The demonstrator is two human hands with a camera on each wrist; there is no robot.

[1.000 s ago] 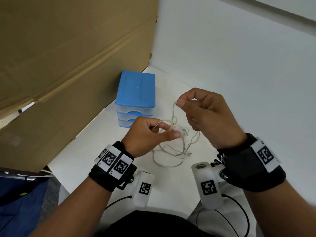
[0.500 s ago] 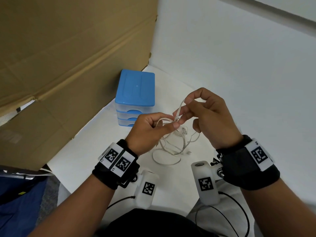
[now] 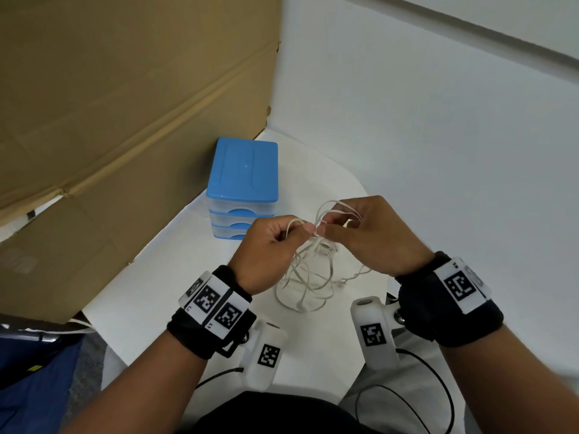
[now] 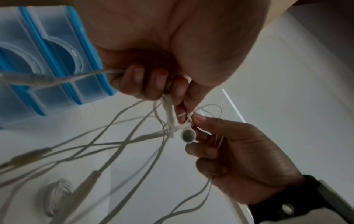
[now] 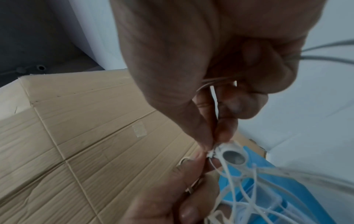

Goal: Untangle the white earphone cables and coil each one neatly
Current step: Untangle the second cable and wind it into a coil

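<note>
The white earphone cables [image 3: 308,277] hang as one tangled bunch from both hands, their lower loops resting on the white table [image 3: 147,296]. My left hand [image 3: 305,230] grips several strands in curled fingers and pinches the knot with its thumb. My right hand [image 3: 329,223] pinches the same knot from the right, with loops running over its fingers. In the left wrist view a round earbud [image 4: 188,135] sits just under the pinch, against the right hand's fingers [image 4: 205,149]. That earbud [image 5: 233,157] also shows in the right wrist view, below the pinching thumb and forefinger.
A small blue drawer unit [image 3: 242,170] stands just beyond the hands. A large cardboard sheet [image 3: 125,120] walls off the left side and a white wall [image 3: 423,136] rises on the right. A small white wound bundle [image 4: 57,195] lies on the table under the hands.
My right hand has come down and left from its raised hold, so its fingertips now meet my left hand's at the knot. Cable loops now lie over its fingers.
</note>
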